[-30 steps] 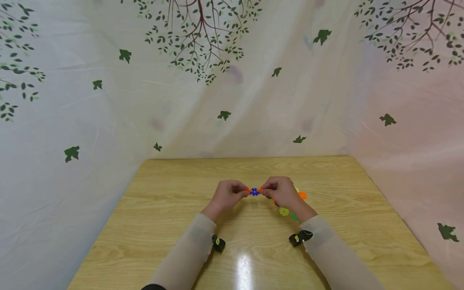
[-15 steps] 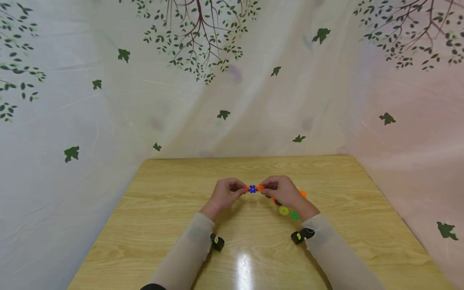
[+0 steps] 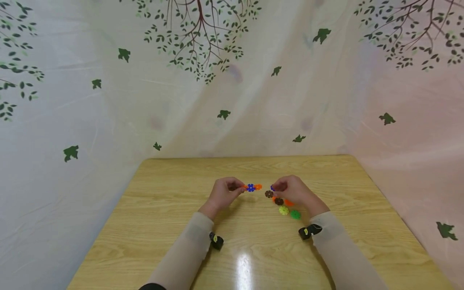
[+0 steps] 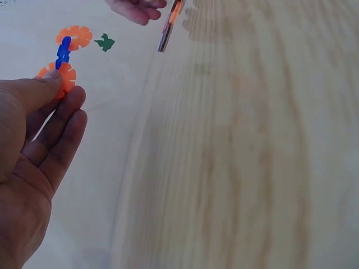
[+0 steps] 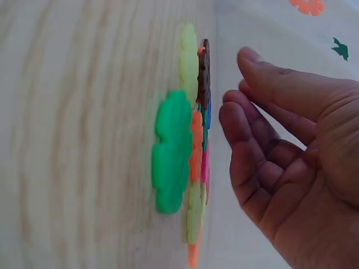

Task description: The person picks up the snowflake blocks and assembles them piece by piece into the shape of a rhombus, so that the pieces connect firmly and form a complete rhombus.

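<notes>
My left hand (image 3: pixel 224 193) pinches, between thumb and fingers, one end of a short chain of notched plastic snowflake discs. The chain runs from an orange disc (image 4: pixel 68 78) at my fingertips through a blue disc (image 4: pixel 63 51) to another orange disc (image 4: pixel 84 37) at the free end. To the right, my right hand (image 3: pixel 294 190) hovers over a loose group of similar discs. In the right wrist view its fingers are loosely bent, with nothing between them. Close by lie a brown disc (image 3: pixel 268 194), a yellow-green disc (image 3: pixel 284 210) and a green disc (image 3: pixel 295 214).
The discs lie on a wood-grain table (image 3: pixel 163 233), partly hidden by my right hand. A pale cloth backdrop (image 3: pixel 174 117) with printed leaves stands behind the table. Black wrist cameras sit on both sleeves.
My right hand has let go of the orange end disc and moved right, over the loose discs. My left hand keeps the chain and has shifted slightly left.
</notes>
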